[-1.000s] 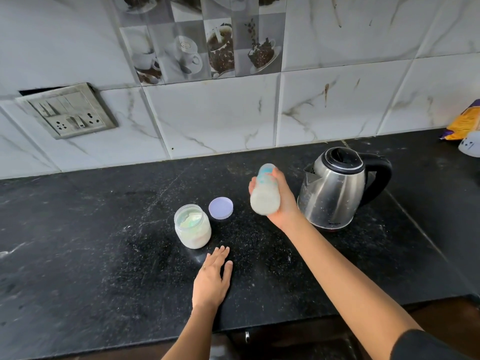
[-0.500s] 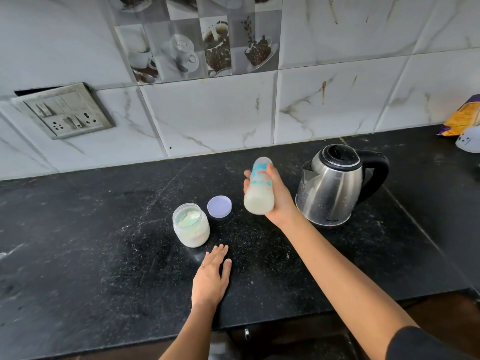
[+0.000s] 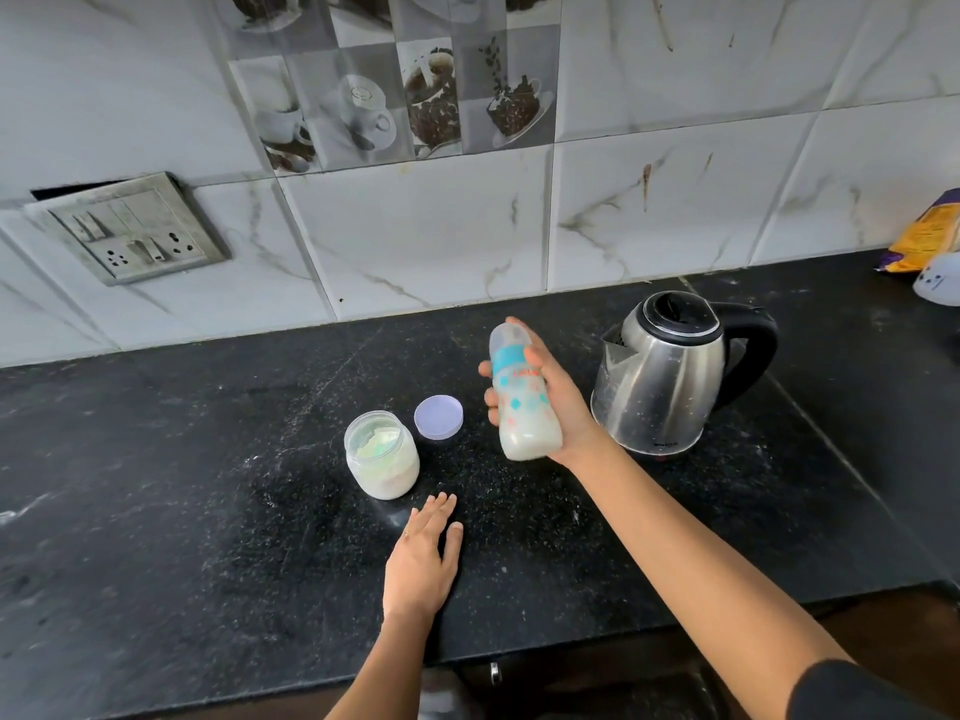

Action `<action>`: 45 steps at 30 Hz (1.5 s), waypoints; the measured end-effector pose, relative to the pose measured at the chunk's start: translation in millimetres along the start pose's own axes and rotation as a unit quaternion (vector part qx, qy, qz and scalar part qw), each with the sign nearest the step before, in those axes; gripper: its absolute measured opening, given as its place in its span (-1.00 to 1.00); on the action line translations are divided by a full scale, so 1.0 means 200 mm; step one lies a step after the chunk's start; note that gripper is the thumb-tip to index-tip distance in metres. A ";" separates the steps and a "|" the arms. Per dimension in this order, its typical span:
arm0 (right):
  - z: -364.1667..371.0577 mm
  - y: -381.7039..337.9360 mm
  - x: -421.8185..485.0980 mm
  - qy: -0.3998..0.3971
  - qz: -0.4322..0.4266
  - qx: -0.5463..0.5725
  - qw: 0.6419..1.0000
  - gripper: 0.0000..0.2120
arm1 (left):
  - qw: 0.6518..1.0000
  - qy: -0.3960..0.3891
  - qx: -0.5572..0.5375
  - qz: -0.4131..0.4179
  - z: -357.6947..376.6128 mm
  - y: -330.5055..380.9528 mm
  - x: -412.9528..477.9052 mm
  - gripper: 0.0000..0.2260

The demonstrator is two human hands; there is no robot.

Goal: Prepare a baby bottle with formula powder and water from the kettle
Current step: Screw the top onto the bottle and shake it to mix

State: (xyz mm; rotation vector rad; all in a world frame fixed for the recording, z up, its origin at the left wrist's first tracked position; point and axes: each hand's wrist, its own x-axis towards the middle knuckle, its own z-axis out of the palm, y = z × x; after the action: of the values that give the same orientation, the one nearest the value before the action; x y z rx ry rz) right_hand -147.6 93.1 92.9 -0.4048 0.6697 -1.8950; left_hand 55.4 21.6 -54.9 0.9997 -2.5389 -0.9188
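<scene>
My right hand (image 3: 558, 402) grips a capped baby bottle (image 3: 522, 402) with a blue ring and milky white liquid in its lower part, holding it above the black counter (image 3: 182, 485), nearly upright and tilted slightly left. A steel kettle (image 3: 662, 376) with a black lid and handle stands just right of the bottle. An open jar of formula powder (image 3: 382, 454) sits left of the bottle, its lilac lid (image 3: 438, 416) lying flat behind it. Flat on the counter, fingers straight, my left hand (image 3: 423, 558) rests in front of the jar.
The tiled wall runs behind the counter, with a switch and socket plate (image 3: 130, 231) at the left. At the far right edge lie a yellow and purple packet (image 3: 930, 231) and a white object (image 3: 937, 285). The counter's front edge is close to my body.
My right hand has moved the bottle up and down and now holds it more upright. The left hand, jar, lid and kettle have stayed where they were.
</scene>
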 end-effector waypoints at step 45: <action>0.12 0.04 0.00 -0.012 0.005 -0.057 0.998 -0.57 | 1.000 -0.010 -0.014 -0.009 -0.01 0.01 0.00 -0.64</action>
State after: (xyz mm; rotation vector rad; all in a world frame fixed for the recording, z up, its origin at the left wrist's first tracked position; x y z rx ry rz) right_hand -128.4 84.3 107.0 -0.4944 0.7644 -1.8450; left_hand 55.9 21.6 -51.2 1.0114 -2.5314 -0.9707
